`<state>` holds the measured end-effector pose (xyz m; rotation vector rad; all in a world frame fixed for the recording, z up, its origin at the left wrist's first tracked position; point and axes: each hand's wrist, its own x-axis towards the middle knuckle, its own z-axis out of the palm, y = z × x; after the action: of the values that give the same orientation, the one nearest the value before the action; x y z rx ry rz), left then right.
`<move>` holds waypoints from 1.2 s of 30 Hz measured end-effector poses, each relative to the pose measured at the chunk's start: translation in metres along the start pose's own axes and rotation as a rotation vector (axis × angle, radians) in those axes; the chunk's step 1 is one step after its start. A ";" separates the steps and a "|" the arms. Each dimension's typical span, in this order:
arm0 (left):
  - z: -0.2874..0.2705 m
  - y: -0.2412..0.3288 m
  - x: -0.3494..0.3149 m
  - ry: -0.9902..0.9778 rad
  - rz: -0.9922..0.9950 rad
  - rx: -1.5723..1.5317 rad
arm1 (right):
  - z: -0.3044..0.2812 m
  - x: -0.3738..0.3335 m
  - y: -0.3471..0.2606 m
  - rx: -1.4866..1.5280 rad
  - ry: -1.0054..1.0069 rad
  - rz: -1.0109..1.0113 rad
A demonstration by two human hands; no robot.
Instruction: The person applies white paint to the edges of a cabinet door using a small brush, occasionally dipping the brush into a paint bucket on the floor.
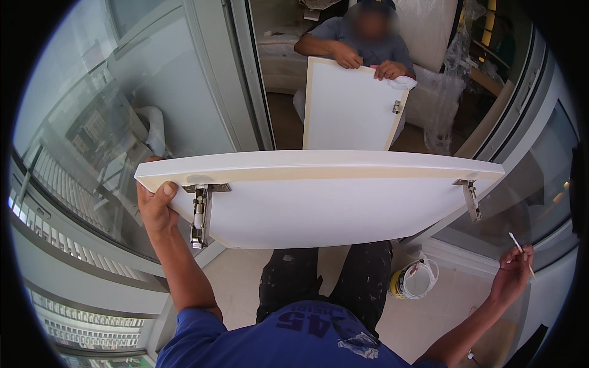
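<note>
A white cabinet door [331, 205] with a cream-coloured edge strip is held up across the front of my body. Two metal hinges are fixed to it, one hinge [199, 214] near its left end and another hinge [469, 197] near its right end. My left hand [157, 202] grips the door's left end, thumb on the near face and fingers behind, mostly hidden. Out to the right, clear of the door, my right hand [514, 270] is closed around a thin paintbrush [517, 242] with a white tip pointing up.
Beyond the door, a seated co-worker [362, 49] holds a second white panel [350, 104] upright with a white cloth [402, 83]. A paint bucket [417, 279] stands on the floor by the right sill. Glass sliding panels [184, 67] rise at left; plastic-wrapped furniture [429, 110] stands behind.
</note>
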<state>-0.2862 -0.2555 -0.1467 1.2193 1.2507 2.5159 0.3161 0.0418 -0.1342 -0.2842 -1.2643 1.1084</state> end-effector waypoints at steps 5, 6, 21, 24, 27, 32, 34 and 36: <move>0.004 0.003 -0.004 0.048 0.011 0.034 | 0.116 0.002 0.005 -0.089 -0.121 -0.220; 0.009 0.002 -0.004 0.060 0.019 0.039 | 0.137 -0.002 0.008 -0.113 -0.142 -0.276; 0.018 0.020 -0.017 0.057 0.060 0.152 | 0.260 -0.030 0.051 -0.397 -0.220 -0.587; 0.020 0.021 -0.016 0.052 0.059 0.134 | 0.263 -0.032 0.051 -0.440 -0.204 -0.592; 0.017 0.022 -0.015 0.042 0.053 0.132 | 0.265 -0.031 0.054 -0.460 -0.196 -0.635; 0.017 0.022 -0.017 0.019 0.036 0.138 | 0.264 -0.034 0.048 -0.400 -0.176 -0.470; 0.018 0.024 -0.016 0.005 0.039 0.149 | 0.265 -0.035 0.040 -0.349 -0.181 -0.339; 0.017 0.027 -0.017 0.005 0.042 0.161 | 0.266 -0.029 0.031 -0.271 -0.231 -0.237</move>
<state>-0.2564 -0.2691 -0.1326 1.2850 1.4694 2.4897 0.0755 -0.0670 -0.0826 -0.2049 -1.6135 0.7824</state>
